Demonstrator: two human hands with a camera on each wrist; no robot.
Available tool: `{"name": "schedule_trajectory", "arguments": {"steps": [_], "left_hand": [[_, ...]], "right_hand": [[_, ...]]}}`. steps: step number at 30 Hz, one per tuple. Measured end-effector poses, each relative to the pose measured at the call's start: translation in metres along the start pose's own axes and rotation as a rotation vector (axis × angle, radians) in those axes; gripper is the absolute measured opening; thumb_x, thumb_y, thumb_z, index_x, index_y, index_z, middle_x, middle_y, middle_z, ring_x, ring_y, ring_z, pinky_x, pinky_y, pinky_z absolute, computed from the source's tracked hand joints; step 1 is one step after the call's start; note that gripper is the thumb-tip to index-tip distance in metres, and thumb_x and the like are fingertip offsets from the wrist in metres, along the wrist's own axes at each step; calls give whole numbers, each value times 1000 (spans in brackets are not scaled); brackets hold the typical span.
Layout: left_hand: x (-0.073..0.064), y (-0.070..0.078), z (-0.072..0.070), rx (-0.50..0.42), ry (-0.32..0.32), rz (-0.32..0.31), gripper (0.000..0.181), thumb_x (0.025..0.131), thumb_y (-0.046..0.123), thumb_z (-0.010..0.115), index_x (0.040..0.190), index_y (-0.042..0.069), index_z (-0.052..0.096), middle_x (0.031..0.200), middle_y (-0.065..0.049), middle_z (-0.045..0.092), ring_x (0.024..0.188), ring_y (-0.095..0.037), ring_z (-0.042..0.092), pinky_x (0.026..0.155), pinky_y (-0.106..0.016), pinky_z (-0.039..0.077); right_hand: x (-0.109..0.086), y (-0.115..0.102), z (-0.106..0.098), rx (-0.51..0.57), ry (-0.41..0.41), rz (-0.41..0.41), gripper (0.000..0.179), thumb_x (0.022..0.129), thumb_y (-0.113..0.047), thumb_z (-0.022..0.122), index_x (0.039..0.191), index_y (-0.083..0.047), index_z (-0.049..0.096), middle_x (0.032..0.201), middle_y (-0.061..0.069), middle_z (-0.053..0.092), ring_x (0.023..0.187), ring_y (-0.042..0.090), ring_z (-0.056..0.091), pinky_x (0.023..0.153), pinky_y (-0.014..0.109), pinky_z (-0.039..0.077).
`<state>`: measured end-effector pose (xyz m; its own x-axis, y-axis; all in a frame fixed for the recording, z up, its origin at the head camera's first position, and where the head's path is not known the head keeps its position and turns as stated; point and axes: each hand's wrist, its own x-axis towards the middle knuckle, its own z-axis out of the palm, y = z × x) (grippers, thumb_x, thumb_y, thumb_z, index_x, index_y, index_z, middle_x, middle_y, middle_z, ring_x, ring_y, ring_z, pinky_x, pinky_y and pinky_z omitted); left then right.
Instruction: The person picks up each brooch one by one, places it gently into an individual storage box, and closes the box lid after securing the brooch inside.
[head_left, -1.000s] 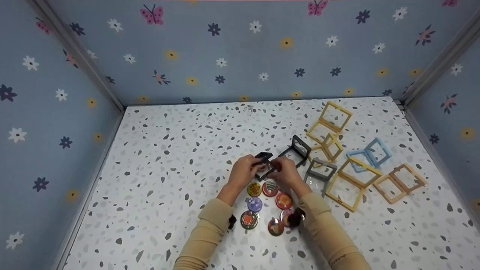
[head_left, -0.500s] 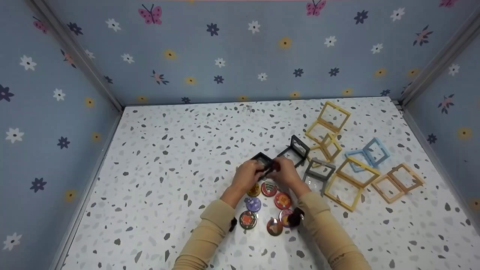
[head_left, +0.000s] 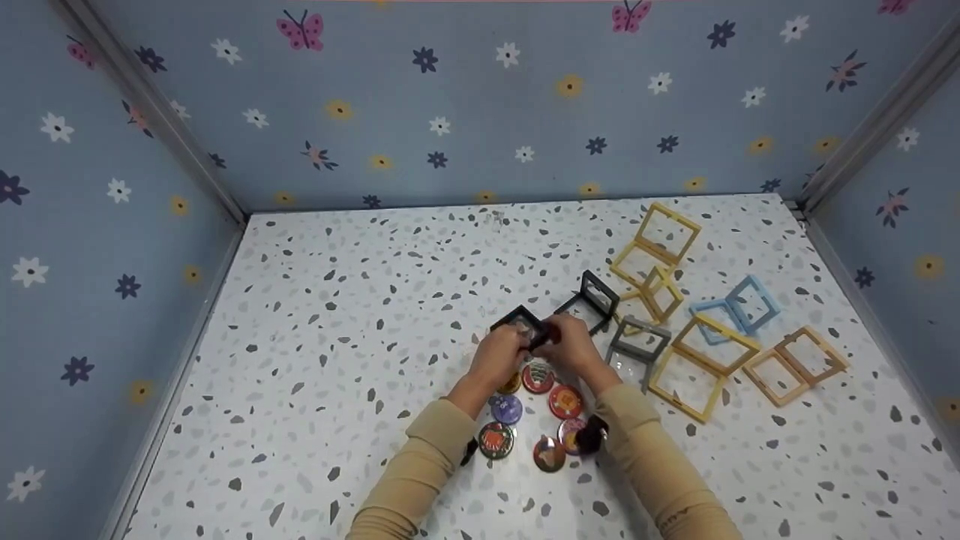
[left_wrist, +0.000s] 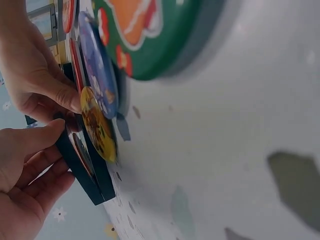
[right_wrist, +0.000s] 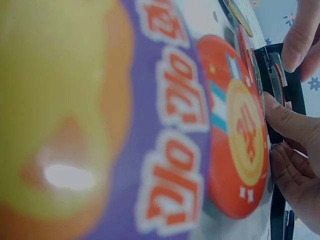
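Note:
Both hands are on a small black hinged display frame (head_left: 517,316) in front of the person. In the left wrist view, a round pin badge (left_wrist: 81,152) shows between its two halves, which stand slightly apart. My left hand (head_left: 496,358) grips the frame's left side, thumb and fingers on the upper half. The right hand (head_left: 574,342) pinches its right corner. Just below the hands lie pin badges: a yellow badge (head_left: 511,385), a red badge with a tree (head_left: 538,377), a purple badge (head_left: 507,409) and a green-rimmed badge (head_left: 496,440).
A red badge (head_left: 565,402), a pink badge (head_left: 571,433) and a brown badge (head_left: 550,454) lie by the right forearm. Rightward stand opened frames: a black frame (head_left: 598,294), a grey frame (head_left: 640,339), several yellow frames (head_left: 705,365), a blue frame (head_left: 752,304) and a tan frame (head_left: 811,355).
The black frame's raised half has been swung down over the badge, toward the other half. My left hand has shifted slightly right with it; the right hand stays at the corner.

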<state>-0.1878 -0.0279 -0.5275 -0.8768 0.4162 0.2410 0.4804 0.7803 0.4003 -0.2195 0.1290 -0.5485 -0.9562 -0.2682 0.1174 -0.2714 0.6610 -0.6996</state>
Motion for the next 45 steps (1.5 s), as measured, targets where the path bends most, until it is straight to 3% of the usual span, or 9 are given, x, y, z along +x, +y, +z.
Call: {"name": "schedule_trajectory", "arguments": {"steps": [18,21,27,30,39,43,44,45], "left_hand": [[1,5,4,56,-23,-61,6,70,7,69,66,6,64,72,-9,61,69,-24,59,64,-34,48],[2,7,4,95,-36,-67,5,71,7,67,70,5,63,75,-10,61,71,-25,59,65,-35,48],[3,13,5,251,-52,-8,6,76,3,59,79,2,63,78,-12,61,73,-26,59,65,-35,49],[4,15,6,284,-66,-6,9,75,3,59,82,1,64,81,-12,61,74,-26,59,66,-34,49],[4,10,1,183,-61,-32,4,73,7,64,73,4,61,76,-11,61,71,-26,60,63,-35,49],[4,5,0,163,-32,-13,8,80,6,57,72,4,60,72,-11,60,66,-27,59,58,-36,49],[6,-3,8,165,-3,8,16,85,10,52,72,5,59,70,-10,59,64,-26,58,55,-36,48],[6,-5,8,161,-7,8,18,87,10,50,72,5,60,70,-11,59,64,-27,58,55,-36,48]], "right_hand": [[0,2,3,-11,-22,-21,32,60,-9,79,88,-1,65,77,7,59,70,19,53,66,33,44],[0,2,2,-8,-25,-28,32,60,-9,79,88,-1,65,77,7,59,70,19,53,66,33,44],[0,1,0,-11,-14,-38,33,60,-8,79,88,0,65,79,8,60,72,21,53,68,34,44],[0,1,-1,-13,-19,-26,34,60,-9,79,89,0,64,81,8,61,74,21,54,70,35,44],[0,-1,-1,-42,-49,-11,32,63,-11,78,90,0,64,80,8,59,74,22,52,69,35,43],[0,-4,-4,-72,-92,-28,33,64,-10,77,91,1,63,77,8,56,71,20,50,64,34,42],[0,-4,-5,-79,-99,-35,34,64,-10,76,92,1,62,76,8,55,70,20,49,63,34,42],[0,-5,-6,-88,-104,-45,35,64,-9,76,93,2,62,76,8,55,69,20,49,62,34,42]]}}
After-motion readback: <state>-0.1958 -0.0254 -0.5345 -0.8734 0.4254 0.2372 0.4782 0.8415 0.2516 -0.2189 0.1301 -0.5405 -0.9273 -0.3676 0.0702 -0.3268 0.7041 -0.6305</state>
